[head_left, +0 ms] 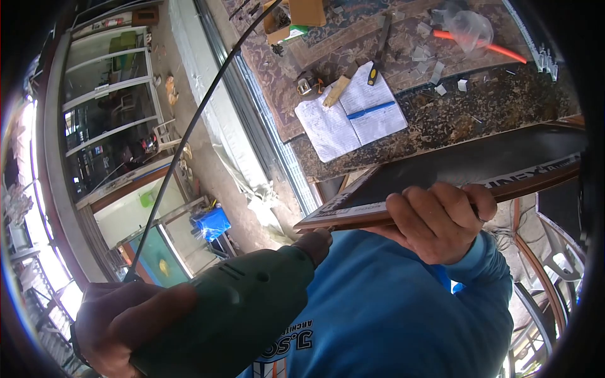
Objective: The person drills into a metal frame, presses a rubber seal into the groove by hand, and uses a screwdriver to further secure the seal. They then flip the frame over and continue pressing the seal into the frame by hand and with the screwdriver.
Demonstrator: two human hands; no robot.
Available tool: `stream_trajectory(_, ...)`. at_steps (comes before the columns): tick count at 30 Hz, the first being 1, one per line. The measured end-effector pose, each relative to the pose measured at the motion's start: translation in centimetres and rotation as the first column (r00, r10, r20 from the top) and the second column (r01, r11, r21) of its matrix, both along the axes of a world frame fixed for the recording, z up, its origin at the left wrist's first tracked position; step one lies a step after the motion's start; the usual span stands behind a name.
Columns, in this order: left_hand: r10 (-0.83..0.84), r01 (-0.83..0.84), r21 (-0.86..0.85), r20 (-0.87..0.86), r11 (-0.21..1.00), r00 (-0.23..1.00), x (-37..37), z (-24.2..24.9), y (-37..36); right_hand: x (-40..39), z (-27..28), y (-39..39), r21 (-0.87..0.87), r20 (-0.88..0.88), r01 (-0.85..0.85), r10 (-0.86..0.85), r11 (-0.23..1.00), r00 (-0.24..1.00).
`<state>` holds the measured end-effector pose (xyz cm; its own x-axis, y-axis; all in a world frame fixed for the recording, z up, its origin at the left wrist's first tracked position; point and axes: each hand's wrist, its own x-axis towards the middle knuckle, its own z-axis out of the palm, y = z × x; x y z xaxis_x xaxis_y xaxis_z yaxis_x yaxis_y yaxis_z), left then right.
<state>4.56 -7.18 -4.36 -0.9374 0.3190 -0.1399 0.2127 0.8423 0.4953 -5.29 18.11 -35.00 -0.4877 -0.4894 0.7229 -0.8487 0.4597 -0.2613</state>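
Observation:
My left hand (126, 321) is wrapped round a green power drill (246, 296), its body slanting up toward the middle of the view. The drill's chuck (317, 244) meets the underside of a brown-edged frame (353, 222) near its corner; whether the bit is in the frame is too small to tell. My right hand (441, 220) grips the long edge of that frame, fingers curled over it. Printed tape runs along the frame's border, around a dark panel (454, 160). A black cord (189, 129) stretches from near my left hand to the top edge.
On the worn, patterned table (491, 110) lie an open notebook (353, 123), a blue pen (370, 109), a tape measure (307, 84), a cardboard box (305, 12), an orange-red tube (479, 43) and scattered scraps. Long metal profiles (252, 94) stand left of the table.

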Motion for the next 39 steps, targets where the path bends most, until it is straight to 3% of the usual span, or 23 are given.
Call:
stream_trajectory(12,-0.058,0.058,0.007,0.004,0.998,0.998,-1.6,-0.7,-0.2,0.4,0.0,0.5,0.009,0.014,-0.022,0.021,1.0,1.0)
stream_trajectory(15,0.214,-0.197,-0.151,0.111,0.969,0.97,-2.7,1.4,2.8,0.2,-0.3,0.7,0.037,-0.003,-0.038,0.038,0.999,0.999)
stream_trajectory(16,0.225,-0.206,-0.156,0.113,0.966,0.968,-3.0,1.6,3.1,0.1,-0.4,0.7,0.042,-0.009,-0.042,0.042,0.998,0.999)
stream_trajectory(28,0.122,-0.11,-0.088,0.149,0.99,0.981,-1.0,1.6,1.9,-0.2,-0.5,-0.4,-0.083,-0.034,0.017,-0.02,0.996,0.999)
stream_trajectory(34,0.316,-0.254,-0.211,0.357,0.944,0.879,-1.0,4.6,0.5,-0.2,-0.2,0.0,-0.027,-0.025,-0.013,0.012,1.0,1.0)
stream_trajectory(37,0.36,-0.186,-0.365,0.499,0.912,0.788,-2.9,6.7,0.3,0.0,-0.3,0.0,-0.038,-0.012,-0.015,0.015,0.999,1.0)
stream_trajectory(39,0.328,-0.18,-0.333,0.464,0.925,0.823,-2.8,6.3,0.6,-0.1,-0.2,-0.1,-0.037,-0.006,-0.017,0.017,0.999,1.0)
